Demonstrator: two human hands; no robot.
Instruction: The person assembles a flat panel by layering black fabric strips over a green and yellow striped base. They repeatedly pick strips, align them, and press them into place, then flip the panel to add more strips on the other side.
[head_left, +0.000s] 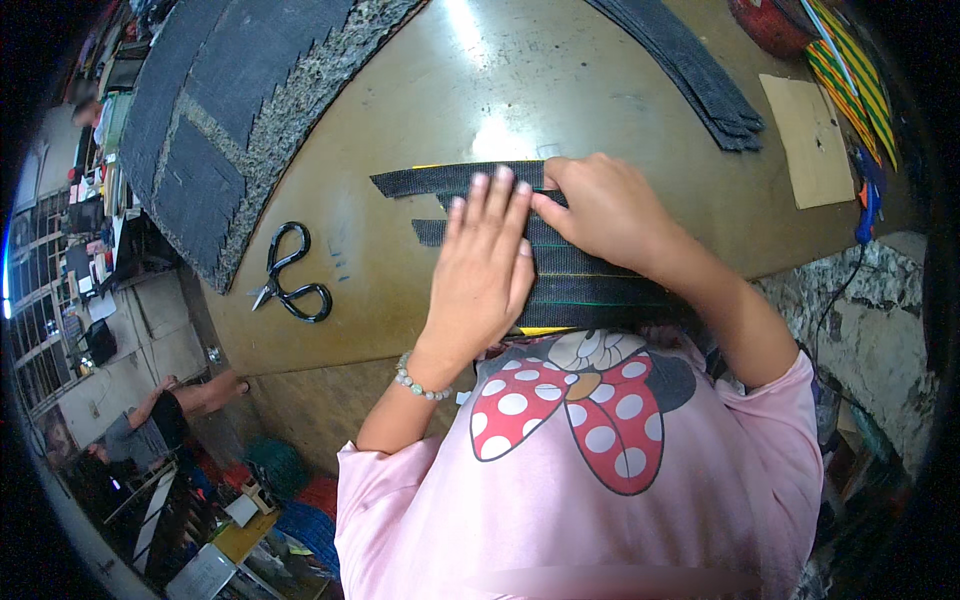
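Note:
Several black woven strips lie side by side on the table in front of me, with thin green and yellow lines running along them. Bits of yellow show beneath, at the near edge and along the far edge. My left hand lies flat across the strips, fingers stretched out and pointing away from me. At the far side, my right hand is closed, thumb and bent fingers on the farthest black strip. Its fingertips are partly hidden. The strips' left ends are uneven and stick out past my left hand.
Black-handled scissors lie left of the strips. Large dark sheets cover the table's left. Farther right are a stack of black strips, a piece of cardboard and a blue-handled tool. Another person is at lower left.

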